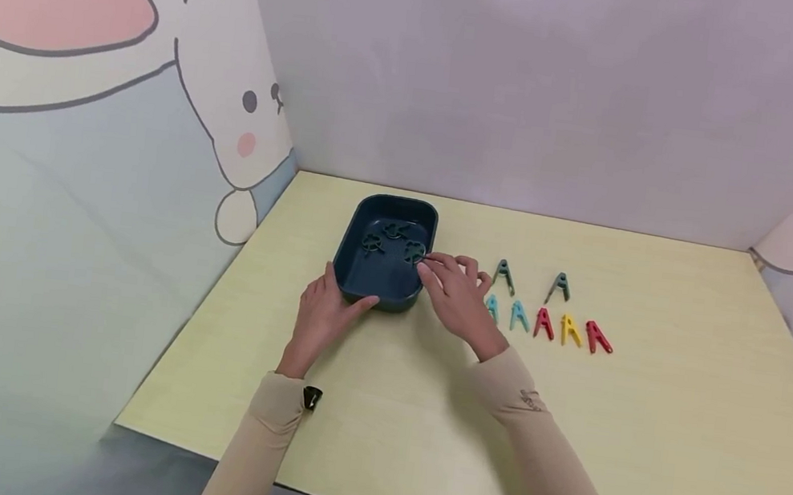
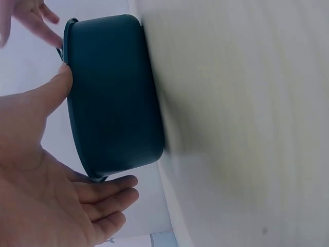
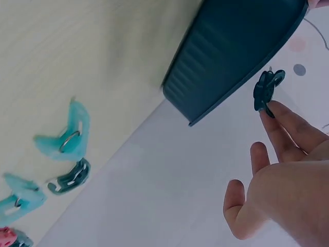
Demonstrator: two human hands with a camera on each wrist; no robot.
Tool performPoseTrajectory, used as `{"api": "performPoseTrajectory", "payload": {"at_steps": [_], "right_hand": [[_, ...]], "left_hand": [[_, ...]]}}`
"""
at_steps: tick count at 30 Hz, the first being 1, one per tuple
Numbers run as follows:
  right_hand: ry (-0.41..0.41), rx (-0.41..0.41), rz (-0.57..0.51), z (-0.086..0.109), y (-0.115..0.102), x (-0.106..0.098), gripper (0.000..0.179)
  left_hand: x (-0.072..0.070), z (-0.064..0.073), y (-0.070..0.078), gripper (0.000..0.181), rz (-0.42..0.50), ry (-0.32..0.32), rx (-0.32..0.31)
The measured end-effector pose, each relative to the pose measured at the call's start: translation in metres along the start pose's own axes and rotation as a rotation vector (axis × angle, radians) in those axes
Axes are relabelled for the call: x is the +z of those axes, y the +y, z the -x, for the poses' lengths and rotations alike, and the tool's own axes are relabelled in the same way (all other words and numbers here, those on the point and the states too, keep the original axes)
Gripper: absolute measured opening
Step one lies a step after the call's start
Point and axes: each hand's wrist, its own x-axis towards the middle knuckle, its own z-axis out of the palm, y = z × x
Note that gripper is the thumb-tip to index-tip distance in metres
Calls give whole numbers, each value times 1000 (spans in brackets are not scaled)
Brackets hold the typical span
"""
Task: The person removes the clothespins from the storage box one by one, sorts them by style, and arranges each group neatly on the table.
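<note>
A dark blue-green rectangular bin stands upright on the table. My left hand spans its near left corner, the thumb on the near rim and the loosely straight fingers along the left side. Over the bin's right side, my right hand pinches a dark green flower-shaped clip between its fingertips; in the right wrist view the clip shows above the rim. Two similar dark green clips, a left one and a farther one, lie on the bin's floor.
Right of the bin lie two dark green clothespins, one of them farther right. In front is a row of light blue clothespins, red ones and a yellow one. Walls stand behind and left of the table.
</note>
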Motion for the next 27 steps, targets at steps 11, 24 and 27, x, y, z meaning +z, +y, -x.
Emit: {"api": "performPoseTrajectory", "payload": {"at_steps": [11, 24, 27], "right_hand": [[72, 81, -13, 60, 20, -23, 59], [85, 254, 34, 125, 24, -22, 56], [77, 294, 58, 134, 22, -20, 57]], "left_hand": [[-3, -1, -4, 114, 1, -17, 3], [-3, -4, -2, 115, 17, -29, 8], [-1, -5, -2, 115, 16, -35, 10]]}}
